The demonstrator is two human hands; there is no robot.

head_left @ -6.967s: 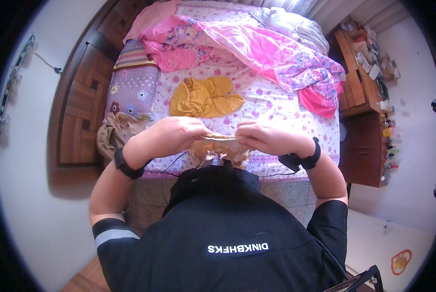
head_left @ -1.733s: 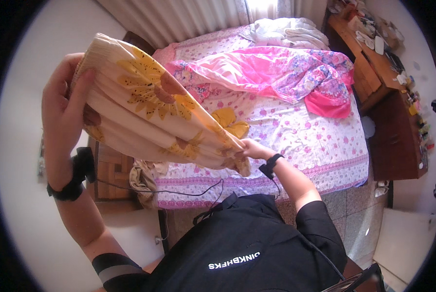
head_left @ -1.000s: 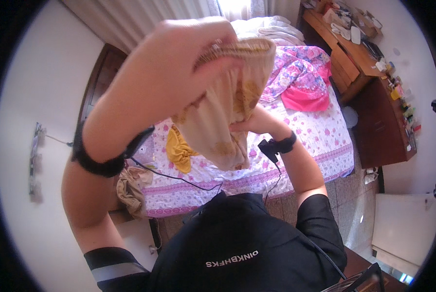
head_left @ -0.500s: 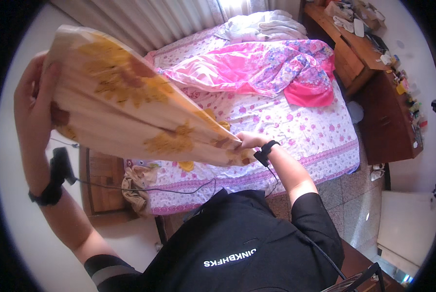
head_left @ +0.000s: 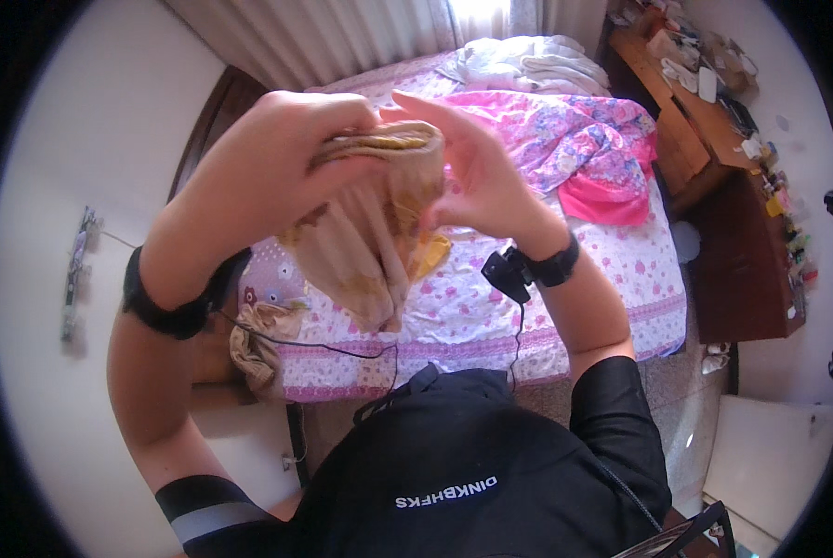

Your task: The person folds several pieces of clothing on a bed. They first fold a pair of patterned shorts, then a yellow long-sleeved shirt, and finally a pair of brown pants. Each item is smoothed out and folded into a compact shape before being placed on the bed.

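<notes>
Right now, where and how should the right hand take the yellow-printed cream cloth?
Likely the upper right edge of the yellow-printed cream cloth, pinched from the right: folded layers gather at the top, the left hand holds the upper left, and the open right hand curves beside the right edge. The lower part hangs loose.

One head-worn fisheye view looks down and forward, close above the left hand (head_left: pixel 296 158) gripping sunflower-print cloth (head_left: pixel 351 246); the black shirt (head_left: pixel 454 437) lies this side of that grip, bed (head_left: pixel 528 302) and curtain (head_left: pixel 333 42) beyond.
</notes>
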